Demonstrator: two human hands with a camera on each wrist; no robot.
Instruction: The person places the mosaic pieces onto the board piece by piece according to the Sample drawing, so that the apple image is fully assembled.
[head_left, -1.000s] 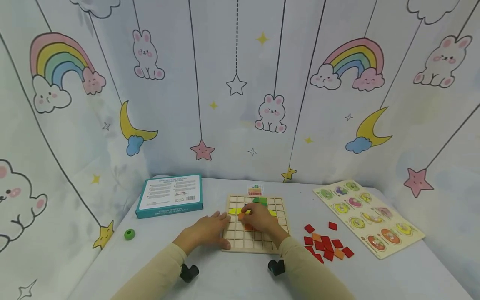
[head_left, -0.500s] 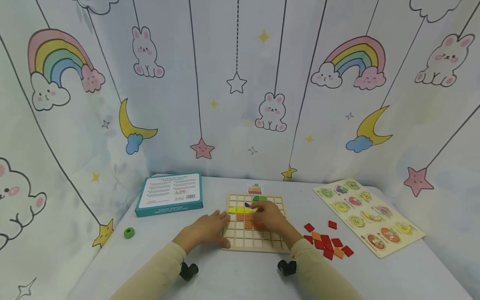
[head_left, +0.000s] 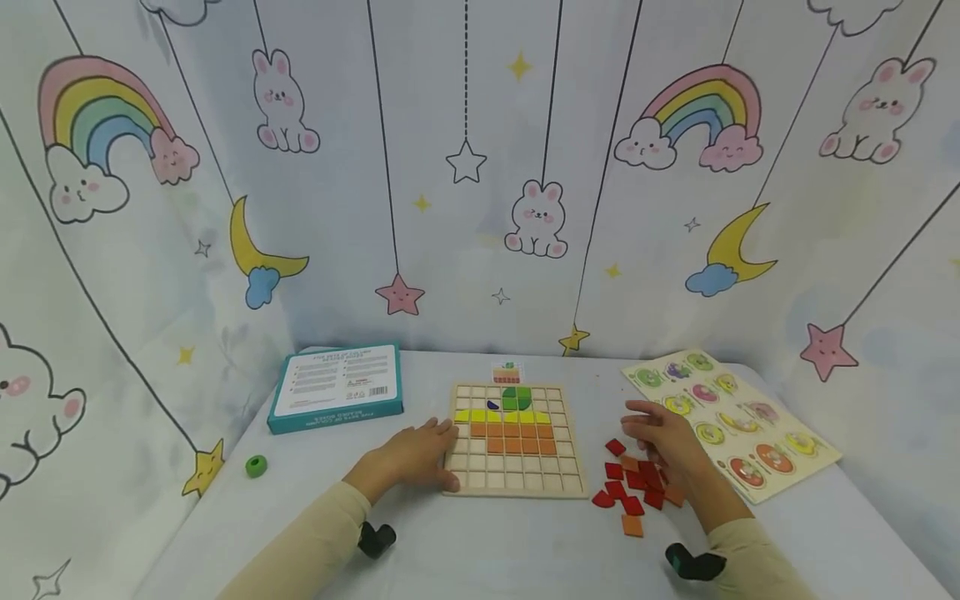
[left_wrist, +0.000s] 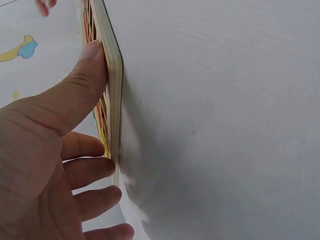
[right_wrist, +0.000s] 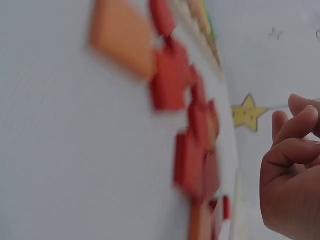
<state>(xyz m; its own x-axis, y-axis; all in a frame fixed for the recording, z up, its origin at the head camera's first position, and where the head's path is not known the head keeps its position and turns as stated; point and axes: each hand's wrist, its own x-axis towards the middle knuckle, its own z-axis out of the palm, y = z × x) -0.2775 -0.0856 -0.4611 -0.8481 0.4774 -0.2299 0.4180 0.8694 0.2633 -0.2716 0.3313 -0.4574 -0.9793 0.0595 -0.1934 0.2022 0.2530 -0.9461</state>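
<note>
A wooden grid board (head_left: 517, 481) lies on the table with green, yellow and orange tiles and a small dark blue piece set in its cells. At its left edge rests my left hand (head_left: 412, 457); the left wrist view shows the thumb (left_wrist: 82, 82) on the board's rim and the other fingers stretched along its side. My right hand (head_left: 667, 437) is above a loose group of red tiles (head_left: 614, 489), fingers loosely bent and nothing visible in them. One orange tile (head_left: 632, 526) lies at the near side of that group, seen large and blurred in the right wrist view.
A small picture card (head_left: 507, 372) lies behind the board. At the back left is a teal box (head_left: 337, 387), with a green bead (head_left: 256, 466) in front of it. A fruit picture board (head_left: 787, 483) lies on the right. A printed curtain (head_left: 465, 233) surrounds the table.
My right hand has left the wooden board and moved right, over the red tiles. Both orange rows now show fully. An orange tile has appeared nearer the front. The left hand stays put.
</note>
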